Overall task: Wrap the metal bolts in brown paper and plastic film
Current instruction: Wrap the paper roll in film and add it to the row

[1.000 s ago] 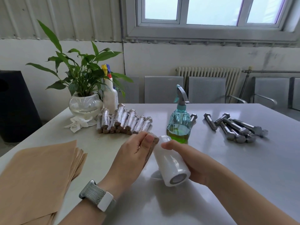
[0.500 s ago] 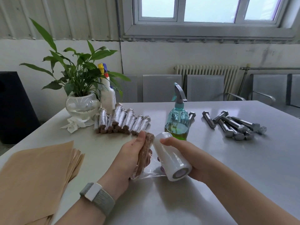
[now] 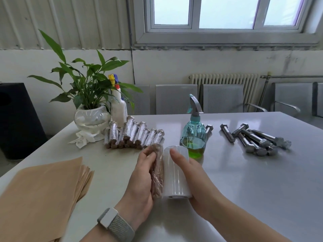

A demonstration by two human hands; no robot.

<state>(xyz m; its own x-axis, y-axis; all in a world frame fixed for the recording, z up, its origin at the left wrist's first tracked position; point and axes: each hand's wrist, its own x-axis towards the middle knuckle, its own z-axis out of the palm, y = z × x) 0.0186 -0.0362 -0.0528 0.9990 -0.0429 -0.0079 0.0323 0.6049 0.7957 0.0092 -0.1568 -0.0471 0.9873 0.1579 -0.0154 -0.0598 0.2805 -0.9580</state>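
Left hand (image 3: 141, 180) grips a paper-wrapped bolt (image 3: 157, 172) — fingers curled round its far side, thumb along the near side, film already covering the brown paper. The bundle lies lengthwise, pointing away from the person, pressed against the left side of the plastic film roll (image 3: 176, 173).

Right hand (image 3: 194, 180) holds the roll from the right: thumb laid over the top of the roll, the other fingers hidden behind and under it, so their curl cannot be told exactly. Roll and bundle touch along their lengths, both just above the grey table (image 3: 244, 189), near the front centre.

Finished wrapped bolts (image 3: 134, 135) sit in a row at the back left, ends toward the person, some leaning on each other. Bare metal bolts (image 3: 257, 138) lie in a loose pile at the back right, well apart from the hands; one more bolt (image 3: 208, 128) shows just behind the teal spray bottle (image 3: 193, 135), which stands upright with green liquid at the bottom, just beyond the roll.

Stack of brown paper sheets (image 3: 40, 194) lies at the front left, corners fanned out. Potted plant (image 3: 87, 95) in a glass bowl stands at the back left corner, a white spray bottle (image 3: 119, 107) just right of it, a crumpled tissue (image 3: 83, 138) in front of the bowl.

Left wrist wears a watch (image 3: 113, 222) with a grey woven band.
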